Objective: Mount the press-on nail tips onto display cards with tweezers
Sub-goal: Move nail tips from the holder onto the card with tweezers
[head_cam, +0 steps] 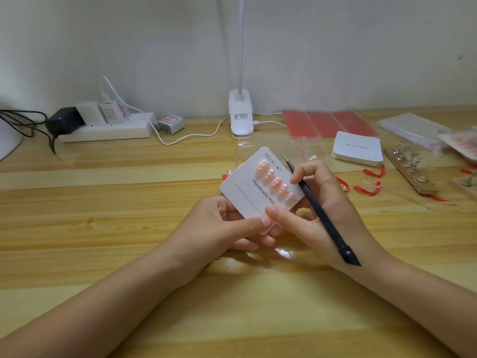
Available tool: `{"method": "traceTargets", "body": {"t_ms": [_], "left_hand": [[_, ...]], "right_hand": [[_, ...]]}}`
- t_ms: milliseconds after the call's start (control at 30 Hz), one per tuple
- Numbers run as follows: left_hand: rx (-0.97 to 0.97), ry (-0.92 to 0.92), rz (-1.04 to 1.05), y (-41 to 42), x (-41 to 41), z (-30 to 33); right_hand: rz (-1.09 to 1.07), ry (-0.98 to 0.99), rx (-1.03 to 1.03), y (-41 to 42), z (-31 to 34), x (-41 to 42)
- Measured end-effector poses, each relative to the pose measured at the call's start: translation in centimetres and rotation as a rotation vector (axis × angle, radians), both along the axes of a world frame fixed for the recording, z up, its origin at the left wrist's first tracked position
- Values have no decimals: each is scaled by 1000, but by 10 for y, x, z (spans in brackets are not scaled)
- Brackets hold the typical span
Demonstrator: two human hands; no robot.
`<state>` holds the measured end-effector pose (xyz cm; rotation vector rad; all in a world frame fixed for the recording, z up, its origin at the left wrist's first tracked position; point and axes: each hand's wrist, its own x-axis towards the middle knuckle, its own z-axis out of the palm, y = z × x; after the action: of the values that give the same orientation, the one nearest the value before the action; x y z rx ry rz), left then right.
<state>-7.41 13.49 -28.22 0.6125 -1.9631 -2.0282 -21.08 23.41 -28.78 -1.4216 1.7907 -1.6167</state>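
The white display card (260, 187) held in both hands reads "Handmade Nail" along its middle, with size boxes marked "XS", "S" and "M" along its far edge. The top card of the white card stack (357, 148) bears small print, too faint to read

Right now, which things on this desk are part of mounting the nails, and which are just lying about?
For the job:
display card, held in both hands
pink nail tips on it
black tweezers in the right hand
stack of blank cards
red adhesive sheets
nail stand

Lying about:
power strip
chargers
clip lamp
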Motion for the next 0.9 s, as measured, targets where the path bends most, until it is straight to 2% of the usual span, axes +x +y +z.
{"method": "traceTargets", "body": {"t_ms": [300,500,667,800,900], "left_hand": [[8,-14,16,-1,0,0],[41,-162,-119,-7,2,13],[39,-233,-216,-14,7,19],[56,-190,-146,-22,9,20],[-21,-191,-13,-24,10,17]], "right_hand": [[32,59,-63,-1,-9,-2],[-16,-154,-120,3,-2,-3],[-89,-169,-111,3,-2,-6],[-94,-160,-100,7,-2,-9],[-123,-131,-85,10,-2,-12]]}}
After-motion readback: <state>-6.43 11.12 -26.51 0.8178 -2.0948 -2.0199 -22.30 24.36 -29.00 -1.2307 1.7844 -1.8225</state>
